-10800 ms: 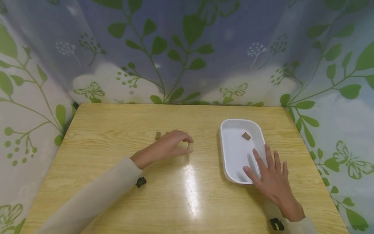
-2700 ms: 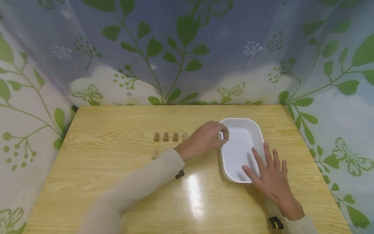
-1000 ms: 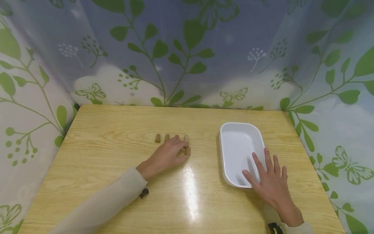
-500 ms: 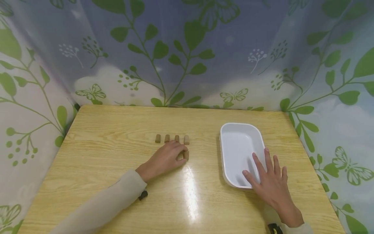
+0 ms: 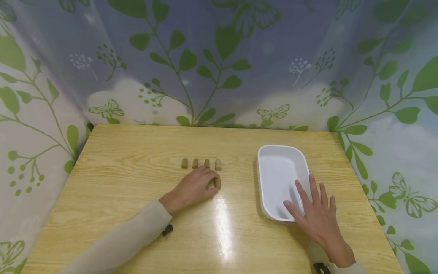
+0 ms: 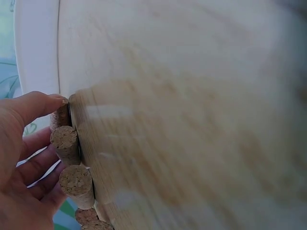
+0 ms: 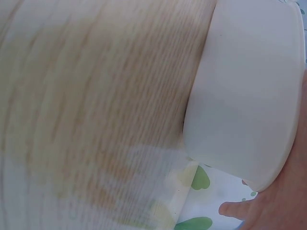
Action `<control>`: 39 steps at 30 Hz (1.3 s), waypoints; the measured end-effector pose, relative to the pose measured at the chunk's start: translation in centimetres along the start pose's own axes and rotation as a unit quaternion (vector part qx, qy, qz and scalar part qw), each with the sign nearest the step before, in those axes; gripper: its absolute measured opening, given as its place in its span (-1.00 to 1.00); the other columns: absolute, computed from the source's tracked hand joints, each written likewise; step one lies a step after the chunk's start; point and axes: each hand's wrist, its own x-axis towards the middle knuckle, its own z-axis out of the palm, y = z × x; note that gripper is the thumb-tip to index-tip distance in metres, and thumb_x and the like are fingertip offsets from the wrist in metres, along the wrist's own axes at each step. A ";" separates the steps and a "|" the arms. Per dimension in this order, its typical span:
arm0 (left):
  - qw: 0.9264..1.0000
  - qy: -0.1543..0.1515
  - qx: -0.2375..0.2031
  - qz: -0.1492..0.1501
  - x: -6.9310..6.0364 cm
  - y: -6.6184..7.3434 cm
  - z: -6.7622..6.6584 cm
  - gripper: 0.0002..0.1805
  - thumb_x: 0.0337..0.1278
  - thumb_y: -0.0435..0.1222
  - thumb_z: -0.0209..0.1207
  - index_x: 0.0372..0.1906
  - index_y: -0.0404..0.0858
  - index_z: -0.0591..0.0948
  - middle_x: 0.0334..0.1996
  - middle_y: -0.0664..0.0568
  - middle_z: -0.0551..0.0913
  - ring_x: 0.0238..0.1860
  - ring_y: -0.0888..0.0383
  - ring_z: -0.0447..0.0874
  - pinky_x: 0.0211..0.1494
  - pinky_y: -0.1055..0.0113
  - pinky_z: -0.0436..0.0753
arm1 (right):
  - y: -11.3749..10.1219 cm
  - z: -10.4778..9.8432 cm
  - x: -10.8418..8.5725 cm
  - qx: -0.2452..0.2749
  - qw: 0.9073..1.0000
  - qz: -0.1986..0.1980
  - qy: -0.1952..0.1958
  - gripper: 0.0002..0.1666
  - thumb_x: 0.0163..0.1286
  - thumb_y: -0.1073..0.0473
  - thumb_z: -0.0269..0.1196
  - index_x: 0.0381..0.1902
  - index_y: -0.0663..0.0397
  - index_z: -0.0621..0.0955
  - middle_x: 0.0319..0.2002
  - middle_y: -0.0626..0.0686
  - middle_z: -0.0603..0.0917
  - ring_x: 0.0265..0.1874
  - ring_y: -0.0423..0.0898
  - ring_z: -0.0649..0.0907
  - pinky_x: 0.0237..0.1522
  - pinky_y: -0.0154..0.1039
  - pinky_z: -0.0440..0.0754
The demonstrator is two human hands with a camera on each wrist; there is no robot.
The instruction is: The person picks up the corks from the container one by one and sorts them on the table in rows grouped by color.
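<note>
In the head view my left hand (image 5: 194, 188) pinches a cork (image 5: 218, 183) between thumb and fingers at the table surface. Behind it a row of short brown corks stands, with a lighter cork (image 5: 218, 165) at the right end and a darker cork (image 5: 184, 163) at the left end. The left wrist view has the thumb on the pinched cork (image 6: 61, 117), with more corks beside it, such as one cork (image 6: 76, 184) with its speckled end showing. My right hand (image 5: 319, 217) rests with spread, straight fingers on the near right rim of a white tray (image 5: 260, 182).
The wooden table (image 5: 137, 152) runs back to a leaf-patterned curtain (image 5: 191, 68), which also encloses both sides. Part of the front row of corks is hidden under my left hand in the head view. A glare patch (image 5: 224, 228) lies on the near table.
A cork lay in the tray earliest; later my left hand carried a cork from over the tray to the table. It shifted slightly nearer, then held almost still. The right hand stayed put.
</note>
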 end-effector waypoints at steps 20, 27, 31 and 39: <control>1.000 0.004 -0.008 -0.003 0.1 -0.2 -0.1 -0.64 0.45 -0.17 0.37 0.20 -0.25 0.73 0.16 -0.03 0.79 0.27 -0.04 0.70 0.46 0.04 0.64 | 0.0 -0.1 0.4 -0.006 1.000 -0.002 0.002 -0.02 0.59 -0.41 0.18 0.73 -0.02 0.28 0.79 0.29 -0.12 0.64 0.65 0.02 0.41 0.82 -0.05; 0.999 0.039 0.000 0.009 0.4 -0.2 -0.2 -0.69 0.43 -0.21 0.36 0.15 -0.24 0.76 0.11 0.00 0.81 0.18 0.00 0.72 0.37 0.09 0.69 | 0.1 -0.2 0.5 -0.006 1.000 -0.007 0.006 -0.01 0.58 -0.40 0.19 0.72 -0.02 0.29 0.79 0.31 -0.10 0.63 0.65 0.04 0.40 0.82 -0.06; 0.999 0.033 -0.018 -0.006 0.4 -0.2 -0.5 -0.62 0.46 -0.14 0.35 0.22 -0.23 0.75 0.16 -0.01 0.80 0.22 -0.02 0.72 0.39 0.07 0.69 | 0.0 -0.3 0.6 -0.006 1.000 -0.010 0.015 -0.03 0.57 -0.40 0.21 0.70 -0.03 0.33 0.78 0.33 -0.05 0.63 0.63 0.06 0.41 0.81 -0.04; 0.997 0.015 -0.060 -0.050 0.7 -0.5 -1.9 -0.45 0.51 0.09 0.33 0.32 -0.19 0.71 0.27 -0.08 0.73 0.37 -0.15 0.63 0.50 -0.29 0.57 | -0.2 -0.6 1.4 -0.022 0.998 -0.031 0.052 -0.06 0.55 -0.39 0.23 0.67 -0.05 0.37 0.75 0.32 0.07 0.62 0.61 0.11 0.42 0.79 -0.01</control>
